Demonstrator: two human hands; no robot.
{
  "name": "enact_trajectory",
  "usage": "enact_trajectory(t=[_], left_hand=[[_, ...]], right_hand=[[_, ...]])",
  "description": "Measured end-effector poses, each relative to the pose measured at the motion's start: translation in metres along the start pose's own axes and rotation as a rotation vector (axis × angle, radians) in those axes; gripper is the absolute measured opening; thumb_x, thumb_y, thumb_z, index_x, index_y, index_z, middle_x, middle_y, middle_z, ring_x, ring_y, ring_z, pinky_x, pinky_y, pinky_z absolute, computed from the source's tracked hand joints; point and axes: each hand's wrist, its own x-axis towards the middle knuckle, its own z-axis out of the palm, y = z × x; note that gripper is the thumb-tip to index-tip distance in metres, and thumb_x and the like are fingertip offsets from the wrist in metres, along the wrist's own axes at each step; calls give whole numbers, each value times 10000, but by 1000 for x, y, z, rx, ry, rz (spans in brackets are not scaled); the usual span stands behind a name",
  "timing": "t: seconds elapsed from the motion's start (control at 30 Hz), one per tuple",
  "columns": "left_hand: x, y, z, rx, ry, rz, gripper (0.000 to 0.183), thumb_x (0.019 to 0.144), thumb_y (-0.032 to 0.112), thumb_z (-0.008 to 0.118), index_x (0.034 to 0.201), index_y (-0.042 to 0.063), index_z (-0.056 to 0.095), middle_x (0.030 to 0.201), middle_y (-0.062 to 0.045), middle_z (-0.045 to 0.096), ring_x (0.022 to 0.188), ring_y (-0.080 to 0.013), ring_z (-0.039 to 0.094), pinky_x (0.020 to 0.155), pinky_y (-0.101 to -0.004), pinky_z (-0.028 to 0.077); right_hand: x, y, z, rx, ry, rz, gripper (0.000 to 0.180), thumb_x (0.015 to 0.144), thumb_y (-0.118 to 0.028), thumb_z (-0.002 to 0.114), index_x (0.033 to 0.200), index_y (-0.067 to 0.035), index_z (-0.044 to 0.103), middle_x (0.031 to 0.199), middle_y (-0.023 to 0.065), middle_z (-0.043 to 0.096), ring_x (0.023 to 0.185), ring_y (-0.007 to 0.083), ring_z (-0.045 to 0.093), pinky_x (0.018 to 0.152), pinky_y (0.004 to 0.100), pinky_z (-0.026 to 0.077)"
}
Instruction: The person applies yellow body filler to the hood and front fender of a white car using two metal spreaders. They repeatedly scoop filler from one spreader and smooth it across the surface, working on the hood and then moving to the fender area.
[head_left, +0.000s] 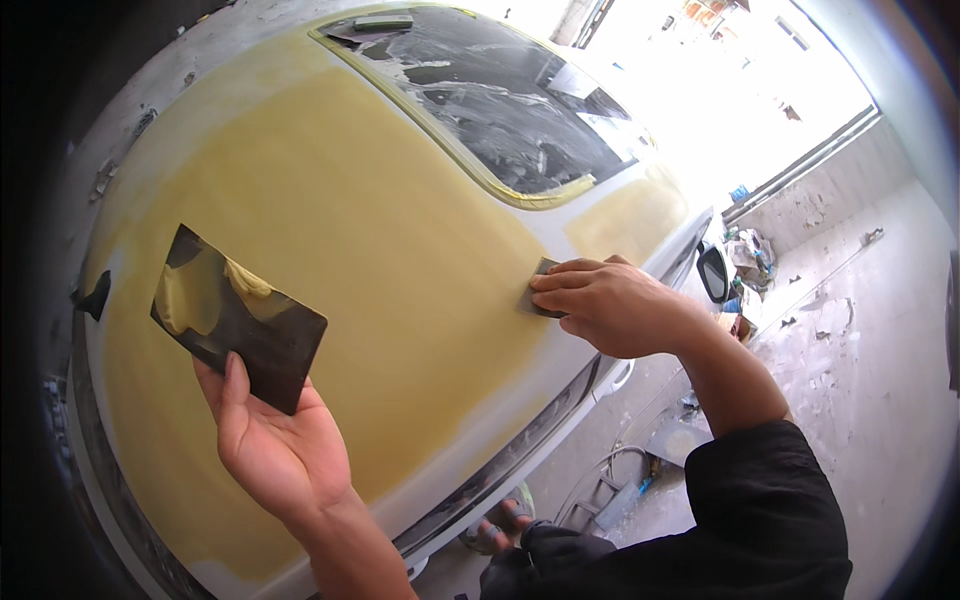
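Note:
My left hand (281, 442) holds up a dark, flat, square-edged plate (262, 352) with lumps of yellow body filler (250, 281) on its upper part; the plate is above the car roof. In my right hand (619, 307) is a small flat grey spreader (534, 294), pressed to the roof near its side edge, partly hidden by my fingers. The car roof (337, 225) is covered over a broad area with smooth yellow filler, with pale grey surface around it.
A sanding block (382, 22) lies on the dusty windscreen (487, 112), which has yellow tape at its border. A side mirror (712, 271) juts out beyond the car. On the floor are a hose, a metal frame (616, 506) and bagged litter (750, 259).

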Motion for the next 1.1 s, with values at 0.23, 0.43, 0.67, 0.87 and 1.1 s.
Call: enact_trajectory(t=[0.23,0.43,0.67,0.87,1.1], left_hand=[[4,-2,-6,7,-24,-11,331,985,28,472,1314,-16,476,1288,-116,581,1159,-209,570,996,-341,472],[6,-2,-7,-23,-61,-29,340,985,23,471,1320,-29,473,1300,-135,573,1173,-228,563,1018,-355,468],[6,-1,-4,47,-15,-5,340,982,41,489,1317,-11,472,1273,-105,581,1145,-196,567,970,-326,470],[10,0,-7,-10,-19,-21,308,984,25,477,1284,-37,497,1291,-143,577,1176,-243,564,1034,-368,461],[12,-1,-8,-5,-62,-48,329,980,29,486,1306,-14,494,1274,-113,593,1160,-211,570,992,-343,466]], right_hand=[[-44,-9,18,-57,7,74,355,869,-99,538,1211,-89,633,1367,37,572,1304,224,489,931,447,449],[-46,11,3,65,240,145,369,893,-92,581,1258,-39,588,1307,149,595,1255,288,535,1044,429,408],[-2,7,12,56,100,297,318,944,-148,516,1232,-36,592,1286,139,603,1238,301,532,1038,424,422],[-38,-40,32,-47,20,274,390,863,-99,511,1241,-82,606,1342,50,578,1285,239,489,930,496,443],[-62,-29,24,29,419,243,316,915,-106,551,1215,-30,612,1301,133,601,1259,294,524,1030,447,410]])
